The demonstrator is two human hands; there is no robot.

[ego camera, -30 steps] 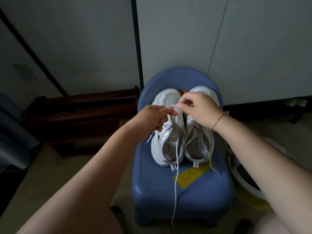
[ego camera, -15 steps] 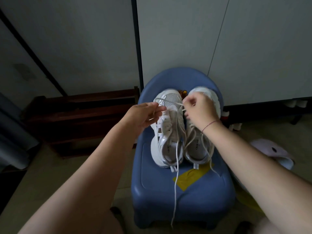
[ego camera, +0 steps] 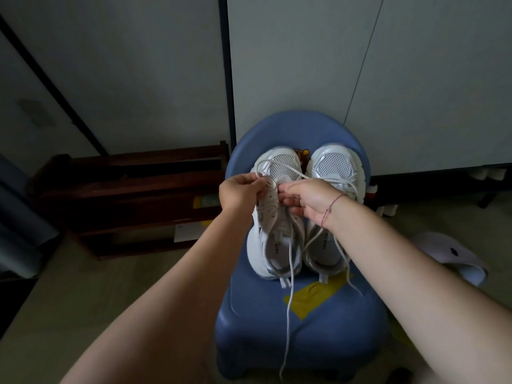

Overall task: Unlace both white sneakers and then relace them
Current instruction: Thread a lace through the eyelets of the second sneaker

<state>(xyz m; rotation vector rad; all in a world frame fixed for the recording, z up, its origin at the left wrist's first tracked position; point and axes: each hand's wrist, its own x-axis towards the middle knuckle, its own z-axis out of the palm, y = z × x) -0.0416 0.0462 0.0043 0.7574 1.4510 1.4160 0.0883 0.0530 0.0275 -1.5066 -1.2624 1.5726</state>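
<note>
Two white sneakers stand side by side, toes away from me, on a small blue plastic chair (ego camera: 327,336). Over the left sneaker (ego camera: 273,242), my left hand (ego camera: 240,189) pinches a loop of its white lace (ego camera: 288,300) near the toe-end eyelets. My right hand (ego camera: 307,199) pinches the same lace just to the right, its fingers over the tongue. One long end of this lace hangs down past the chair's front edge. The right sneaker (ego camera: 333,173) lies partly under my right wrist, its loose lace ends trailing over the seat.
A yellow patch (ego camera: 313,296) marks the seat in front of the shoes. A dark wooden rack (ego camera: 133,195) stands on the floor to the left. White cabinet doors (ego camera: 415,79) rise behind the chair. A pale slipper (ego camera: 454,256) lies on the floor at right.
Both hands have dropped slightly onto the left sneaker's front eyelets, and a loop of lace now arcs over its toe. The view has shifted, showing the slipper at right.
</note>
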